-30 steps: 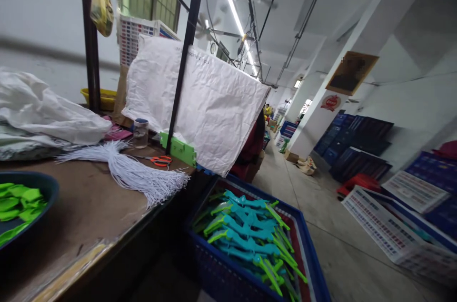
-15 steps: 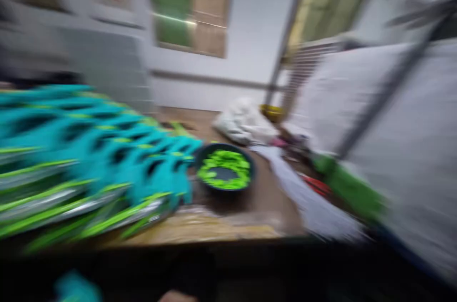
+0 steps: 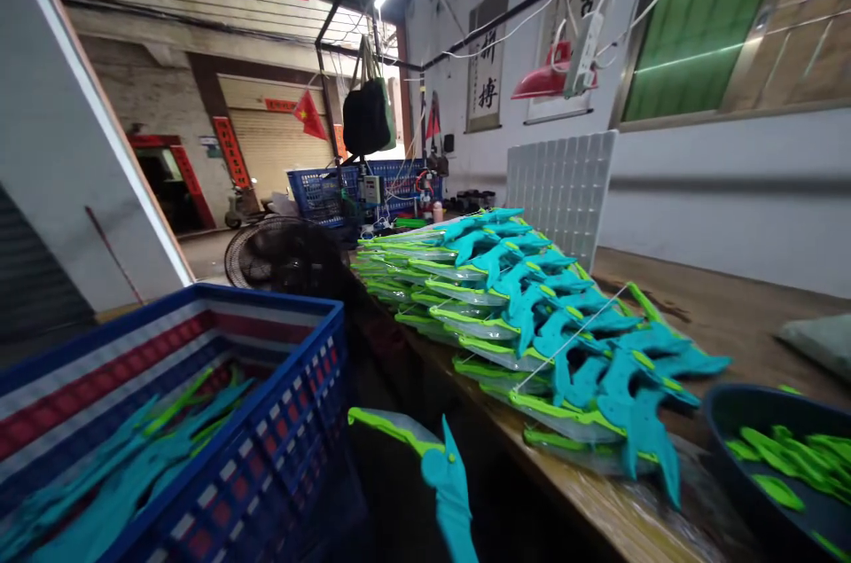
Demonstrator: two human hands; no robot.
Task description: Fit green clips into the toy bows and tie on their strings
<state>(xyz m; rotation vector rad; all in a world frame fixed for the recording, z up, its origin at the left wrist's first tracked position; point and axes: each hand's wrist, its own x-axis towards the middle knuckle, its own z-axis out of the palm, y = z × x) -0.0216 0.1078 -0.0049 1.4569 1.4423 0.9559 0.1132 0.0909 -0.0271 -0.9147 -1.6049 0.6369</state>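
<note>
Neither of my hands shows in view. At the bottom centre a teal plastic piece with a lime-green-edged, translucent arm (image 3: pixel 447 476) stands clear of the table, its lower end cut off by the frame; whatever holds it is hidden. To its right, a long stack of matching teal and green pieces (image 3: pixel 565 324) lies in overlapping rows on the wooden table (image 3: pixel 751 288). On its left is a blue plastic basket (image 3: pixel 266 448) with a striped lining, holding several loose teal and green pieces (image 3: pixel 152 448).
A dark bowl (image 3: pixel 724 421) of small lime-green parts stands at the table's right. Behind the basket is a black fan (image 3: pixel 285 257). A translucent ribbed panel (image 3: pixel 558 191) stands beyond the stack. A red lamp (image 3: pixel 549 75) hangs above. More blue crates (image 3: pixel 319 191) are farther back.
My view has swung left, bringing in the basket, fan and doorway. The bowl now sits at the right edge. The sliver of hand at the bottom edge has gone from view.
</note>
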